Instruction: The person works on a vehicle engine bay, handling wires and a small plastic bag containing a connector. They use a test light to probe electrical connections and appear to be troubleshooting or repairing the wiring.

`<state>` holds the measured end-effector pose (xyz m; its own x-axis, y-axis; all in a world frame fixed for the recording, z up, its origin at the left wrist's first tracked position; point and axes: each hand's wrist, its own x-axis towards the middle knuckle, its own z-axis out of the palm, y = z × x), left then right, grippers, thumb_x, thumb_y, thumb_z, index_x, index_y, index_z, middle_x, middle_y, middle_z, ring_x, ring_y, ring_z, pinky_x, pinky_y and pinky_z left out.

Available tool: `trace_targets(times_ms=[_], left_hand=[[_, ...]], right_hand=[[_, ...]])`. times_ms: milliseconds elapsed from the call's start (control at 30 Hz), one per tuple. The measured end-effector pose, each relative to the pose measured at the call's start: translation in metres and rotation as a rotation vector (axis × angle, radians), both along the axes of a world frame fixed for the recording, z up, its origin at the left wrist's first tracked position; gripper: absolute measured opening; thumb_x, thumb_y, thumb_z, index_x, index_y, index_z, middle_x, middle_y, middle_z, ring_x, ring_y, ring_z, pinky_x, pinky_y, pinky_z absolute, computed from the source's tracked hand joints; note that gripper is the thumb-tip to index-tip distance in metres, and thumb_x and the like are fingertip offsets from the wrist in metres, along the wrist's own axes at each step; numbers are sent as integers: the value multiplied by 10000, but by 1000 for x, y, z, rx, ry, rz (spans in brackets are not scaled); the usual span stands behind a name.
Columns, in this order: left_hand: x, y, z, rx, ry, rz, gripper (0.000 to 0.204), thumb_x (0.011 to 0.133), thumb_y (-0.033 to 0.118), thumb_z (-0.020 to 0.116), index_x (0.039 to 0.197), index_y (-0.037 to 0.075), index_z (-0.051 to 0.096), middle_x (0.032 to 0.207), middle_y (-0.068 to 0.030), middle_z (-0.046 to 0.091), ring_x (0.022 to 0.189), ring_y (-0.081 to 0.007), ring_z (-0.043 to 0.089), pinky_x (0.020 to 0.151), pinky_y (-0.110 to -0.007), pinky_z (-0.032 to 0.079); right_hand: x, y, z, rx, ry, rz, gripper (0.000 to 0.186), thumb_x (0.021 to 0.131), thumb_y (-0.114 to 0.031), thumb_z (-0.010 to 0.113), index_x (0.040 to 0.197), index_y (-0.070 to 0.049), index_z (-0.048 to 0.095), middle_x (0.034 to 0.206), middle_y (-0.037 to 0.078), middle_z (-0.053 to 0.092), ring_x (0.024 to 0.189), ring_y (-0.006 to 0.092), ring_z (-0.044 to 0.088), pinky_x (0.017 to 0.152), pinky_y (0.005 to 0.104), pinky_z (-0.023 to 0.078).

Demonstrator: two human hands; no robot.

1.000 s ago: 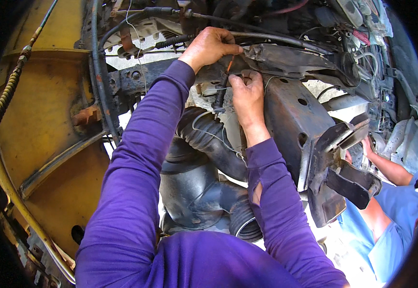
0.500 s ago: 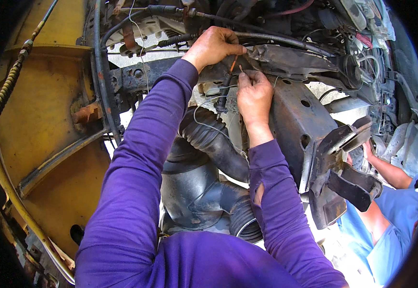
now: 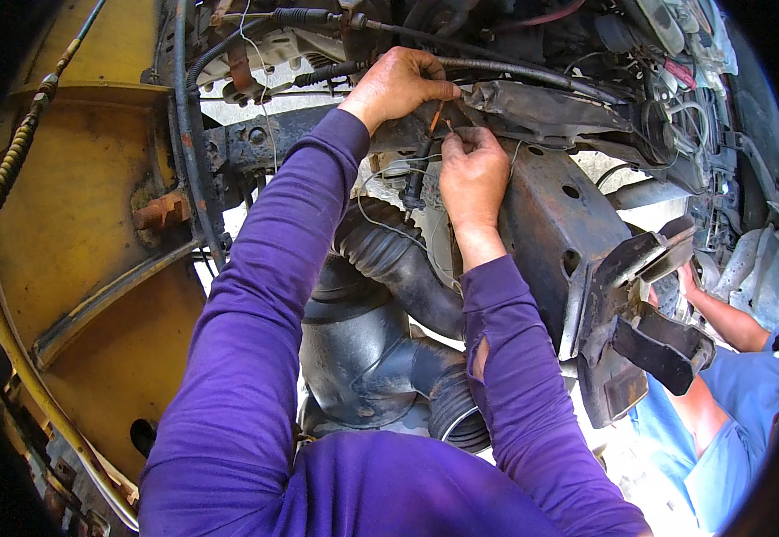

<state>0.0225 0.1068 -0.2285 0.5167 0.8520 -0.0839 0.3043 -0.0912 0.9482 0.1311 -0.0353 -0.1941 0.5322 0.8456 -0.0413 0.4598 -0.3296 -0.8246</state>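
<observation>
My left hand [image 3: 405,82] is closed, thumb against curled fingers, at the top of a short orange wire [image 3: 436,116]. That wire runs down to a black cable with a connector [image 3: 415,188]. Just below and to the right, my right hand [image 3: 474,174] pinches a thin wire, and its tip pokes up past the thumb near the orange wire. A loose thin grey wire [image 3: 379,217] loops from beside the right hand over a ribbed black hose [image 3: 389,246]. Exactly what lies inside the left fingers is partly hidden.
A rusty dark steel frame rail [image 3: 551,210] with a bracket [image 3: 663,353] stands at right. Black air ducting [image 3: 354,358] lies below my arms. A yellow metal panel [image 3: 94,197] fills the left. Another person's arm [image 3: 730,318] and blue clothing show at far right.
My right hand has shifted very slightly, and the loop of grey wire has moved a little with it. The left hand stays in place.
</observation>
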Motion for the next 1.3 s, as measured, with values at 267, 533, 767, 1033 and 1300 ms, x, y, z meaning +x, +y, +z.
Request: trace_targets(times_ms=[267,533,767,1033,1300], left_hand=[[1,2,-12,-27,-77,7,294,779,275,874,835,15,749,720,-75,692,694,-154,598,706,-348,513],[0,0,-2,7,-25,4,286,782,264,873,839,13,749,714,-70,689,689,-147,593,702,-342,511],[-4,-2,6,-31,-19,-14,312,815,278,854,868,-9,743,751,-51,693,716,-115,566,685,-322,494],[-8,4,-2,-1,24,-65,263,811,233,839,860,0,727,740,-49,677,730,-101,554,659,-334,472],[-3,-2,8,-84,-45,-10,207,800,154,830,815,-6,700,713,-8,635,711,-96,538,640,-315,444]], right_hand=[[-1,2,-2,3,-51,2,162,887,-120,666,954,22,708,877,254,727,861,426,721,777,454,548],[-1,2,1,16,-41,18,166,890,-124,665,965,20,700,885,258,725,870,433,718,776,464,546],[-1,3,0,-1,-64,30,174,901,-134,655,967,23,691,883,267,717,872,462,700,771,484,540],[-3,1,-7,-12,-88,41,160,919,-116,657,989,27,665,907,239,720,850,387,713,765,441,541],[-8,2,-2,-33,-66,22,145,917,-127,653,978,4,658,895,255,704,888,465,685,745,484,538]])
